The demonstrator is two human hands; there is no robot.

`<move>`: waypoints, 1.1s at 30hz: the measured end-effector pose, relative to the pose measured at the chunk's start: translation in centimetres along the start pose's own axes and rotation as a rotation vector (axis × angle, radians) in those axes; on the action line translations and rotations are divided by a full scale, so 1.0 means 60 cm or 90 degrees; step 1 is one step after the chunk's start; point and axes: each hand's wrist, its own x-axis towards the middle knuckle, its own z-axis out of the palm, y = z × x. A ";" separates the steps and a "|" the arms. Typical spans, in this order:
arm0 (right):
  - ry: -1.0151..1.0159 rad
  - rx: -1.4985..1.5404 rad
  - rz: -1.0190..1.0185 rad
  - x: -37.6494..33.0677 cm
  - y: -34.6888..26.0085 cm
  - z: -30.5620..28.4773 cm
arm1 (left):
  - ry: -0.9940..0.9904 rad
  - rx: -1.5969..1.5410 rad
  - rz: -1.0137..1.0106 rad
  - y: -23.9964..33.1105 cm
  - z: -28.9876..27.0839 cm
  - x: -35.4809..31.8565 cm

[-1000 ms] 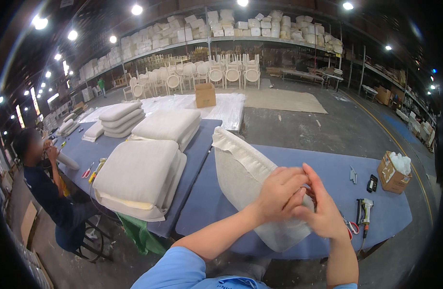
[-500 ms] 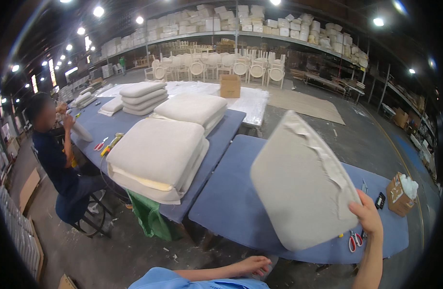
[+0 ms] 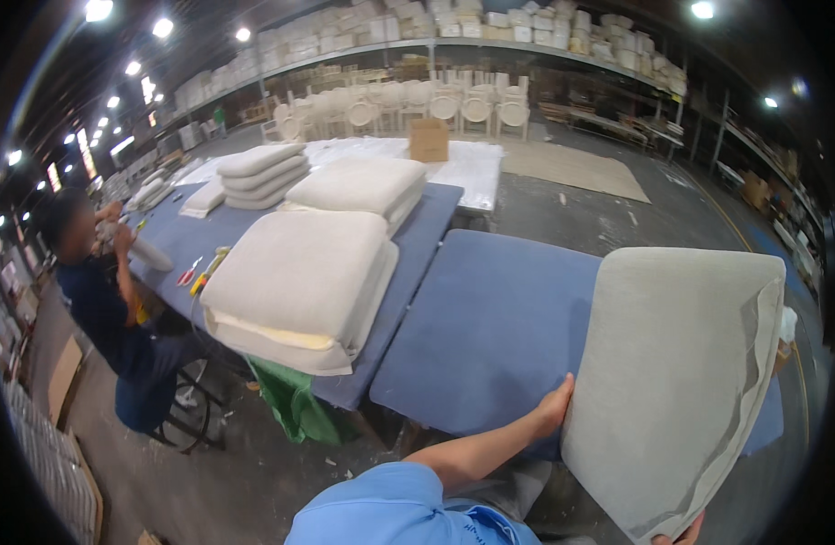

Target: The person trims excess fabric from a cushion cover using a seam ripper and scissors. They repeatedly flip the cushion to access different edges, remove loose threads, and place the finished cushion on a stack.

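Observation:
A beige upholstered seat cushion (image 3: 676, 363) is tilted up over the right part of the blue padded table (image 3: 499, 313), its loose fabric edge running down the right side. My left hand (image 3: 556, 405) grips its left edge, the fingers partly hidden by it. At the bottom corner my right hand (image 3: 685, 532) is closed on the cushion, mostly out of sight below and behind. To the left, a pile of beige cushions (image 3: 295, 268) rests on the neighbouring blue table, with yellow foam showing between the layers.
A co-worker (image 3: 99, 291) sits at the left table, handling a cushion. Red-handled scissors (image 3: 189, 272) and a yellow tool (image 3: 210, 271) lie near there. Further back are more stacked cushions (image 3: 263, 173), a cardboard box (image 3: 428, 140) and rows of chairs (image 3: 417, 104). Green cloth (image 3: 299, 404) hangs below the table edge.
The cushion has swung right and down, nearer to me. My left hand has risen from my lap to its left edge. My right hand has gone from its right side to the bottom corner.

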 end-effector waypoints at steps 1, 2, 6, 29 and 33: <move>0.024 -0.013 0.016 -0.025 0.005 0.002 | 0.043 -0.018 -0.041 -0.016 0.017 0.007; 0.059 -0.026 0.034 -0.051 0.013 0.005 | 0.079 -0.031 -0.088 -0.027 0.041 0.012; 0.085 -0.027 0.052 -0.085 -0.023 0.051 | 0.146 -0.051 -0.078 -0.033 0.062 -0.001; 0.024 -0.712 -0.615 0.219 0.032 0.264 | -0.027 -0.039 0.226 0.304 -0.207 -0.295; -0.166 -0.796 -0.466 0.178 0.160 0.301 | 0.257 0.210 0.190 0.218 -0.242 -0.387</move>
